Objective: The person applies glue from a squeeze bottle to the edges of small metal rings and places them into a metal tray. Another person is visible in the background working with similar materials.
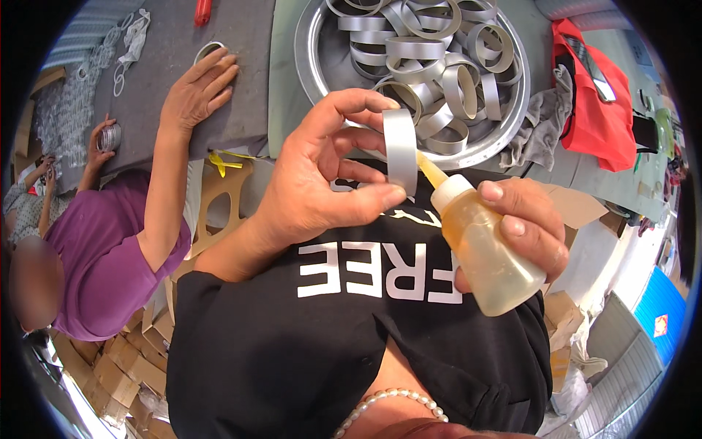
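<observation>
My left hand [322, 164] pinches a silver ring-shaped band [400, 152] between thumb and fingers, holding it up with its outer face showing. In my right hand [528, 227] is a squeeze bottle [493, 252] of clear yellowish liquid with a white collar. Its yellow nozzle [431, 172] points up and left, its tip at the band's right edge; whether it touches cannot be made out. Just beyond my hands stands a round metal tray [307, 69] heaped with several similar silver bands [417, 50].
On the left, a co-worker in a purple shirt [110, 256] has one hand [199, 91] at a ring on the grey-covered table [241, 110]. Right of the tray lie a grey cloth [537, 121], a red bag [599, 121] and a phone [591, 69]. Cardboard boxes [121, 373] are stacked lower left.
</observation>
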### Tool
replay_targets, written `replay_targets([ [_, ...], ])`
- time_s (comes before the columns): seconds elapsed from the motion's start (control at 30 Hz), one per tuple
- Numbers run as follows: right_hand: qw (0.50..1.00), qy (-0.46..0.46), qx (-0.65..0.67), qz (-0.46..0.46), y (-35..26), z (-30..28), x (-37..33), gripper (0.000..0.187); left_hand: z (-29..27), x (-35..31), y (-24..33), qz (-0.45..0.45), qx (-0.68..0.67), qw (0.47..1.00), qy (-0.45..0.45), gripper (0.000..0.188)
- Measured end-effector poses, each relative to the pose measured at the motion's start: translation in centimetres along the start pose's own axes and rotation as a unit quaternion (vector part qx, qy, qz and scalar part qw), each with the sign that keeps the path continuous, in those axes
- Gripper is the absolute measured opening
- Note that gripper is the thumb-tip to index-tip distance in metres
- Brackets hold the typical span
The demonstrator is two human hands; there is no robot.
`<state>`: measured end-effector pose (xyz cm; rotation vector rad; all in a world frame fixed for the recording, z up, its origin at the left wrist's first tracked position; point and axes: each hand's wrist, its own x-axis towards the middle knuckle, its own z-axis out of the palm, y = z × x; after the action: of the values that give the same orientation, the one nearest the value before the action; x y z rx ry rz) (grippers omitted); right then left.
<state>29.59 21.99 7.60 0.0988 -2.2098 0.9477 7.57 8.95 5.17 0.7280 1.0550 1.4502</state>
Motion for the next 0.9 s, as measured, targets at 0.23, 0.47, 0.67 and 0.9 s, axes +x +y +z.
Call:
replay_targets([
  [0.23,0.987,0.113,0.099,0.061,0.9,0.3,-1.1,0.073,-0.2,0.6,0.3,0.171,0.222,0.958,-0.068,0.069],
  [0.47,0.912,0.284,0.154,0.252,1.5,1.3,-0.9,0.07,0.0,1.0,0.1,0.322,0.352,0.875,-0.083,0.055],
  [0.67,0.833,0.283,0.302,0.368,2.5,0.3,-0.4,0.061,-0.1,1.3,-1.0,0.385,0.36,0.845,-0.093,0.053],
  [0.9,0.593,0.306,0.628,0.401,4.6,1.6,-0.2,0.061,0.0,1.0,-0.8,0.366,0.304,0.876,-0.072,0.052],
])
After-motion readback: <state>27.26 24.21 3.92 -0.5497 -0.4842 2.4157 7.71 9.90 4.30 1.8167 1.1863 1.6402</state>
